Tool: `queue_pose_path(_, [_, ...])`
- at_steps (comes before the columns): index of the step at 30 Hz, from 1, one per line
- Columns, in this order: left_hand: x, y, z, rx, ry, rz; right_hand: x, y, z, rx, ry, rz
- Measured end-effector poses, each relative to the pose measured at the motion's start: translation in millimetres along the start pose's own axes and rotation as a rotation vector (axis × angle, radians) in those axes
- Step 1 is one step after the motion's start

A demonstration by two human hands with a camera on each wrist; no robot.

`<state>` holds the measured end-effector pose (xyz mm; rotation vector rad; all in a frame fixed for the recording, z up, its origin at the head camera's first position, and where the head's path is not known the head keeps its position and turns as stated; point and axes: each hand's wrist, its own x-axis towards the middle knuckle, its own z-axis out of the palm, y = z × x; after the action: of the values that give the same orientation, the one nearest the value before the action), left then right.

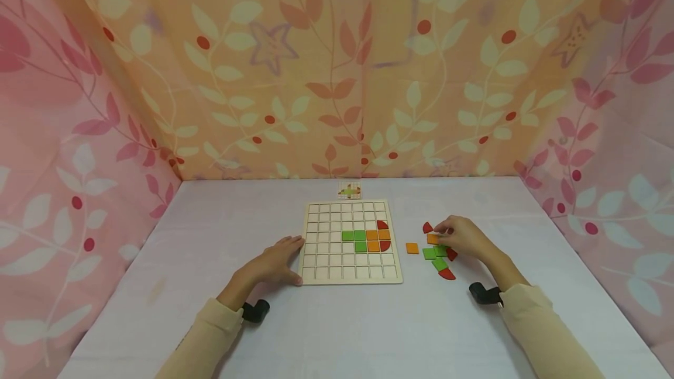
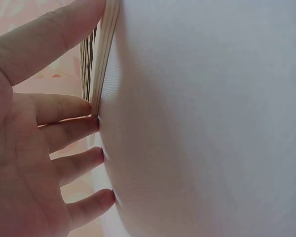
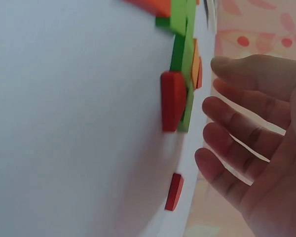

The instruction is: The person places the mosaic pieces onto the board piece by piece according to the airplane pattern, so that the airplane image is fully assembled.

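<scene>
A square wooden grid board (image 1: 326, 259) lies on the table with green and orange square tiles and red rounded pieces set in its right half. My left hand (image 1: 276, 259) rests at the board's left edge, thumb at the near corner. In the left wrist view its fingers (image 2: 71, 160) are spread and nearly straight, touching the table beside the board edge (image 2: 106, 54). My right hand (image 1: 463, 237) hovers over loose pieces right of the board; its fingers (image 3: 232, 143) are loosely bent and hold nothing. Below them lie an orange tile (image 1: 433, 239), green tiles (image 1: 429, 254) and red pieces (image 1: 447, 274).
A small pattern card (image 1: 349, 190) lies behind the board. One orange tile (image 1: 412, 248) sits apart between the board and the cluster. Patterned cloth (image 1: 337, 75) walls the table (image 1: 337, 332) at the back and both sides.
</scene>
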<state>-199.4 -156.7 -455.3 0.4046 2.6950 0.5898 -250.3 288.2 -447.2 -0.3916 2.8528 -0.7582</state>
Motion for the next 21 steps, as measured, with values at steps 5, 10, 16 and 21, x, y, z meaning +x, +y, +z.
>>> queue_pose_path(5, [0.3, -0.7, 0.7, 0.003, 0.004, -0.004, -2.0, 5.9, -1.1, -0.027, -0.035, 0.039])
queue_pose_path(10, [0.2, 0.0, 0.0, -0.002, 0.002, 0.0, -3.2, 10.3, -0.8, -0.039, -0.04, 0.063])
queue_pose_path(16, [0.4, -0.2, 0.0, -0.003, 0.005, 0.004, -3.1, 12.7, -0.9, -0.035, -0.038, 0.091])
queue_pose_path(21, [-0.3, 0.3, 0.0, -0.012, 0.001, 0.001, -2.6, 13.1, -1.0, -0.051, -0.045, 0.082])
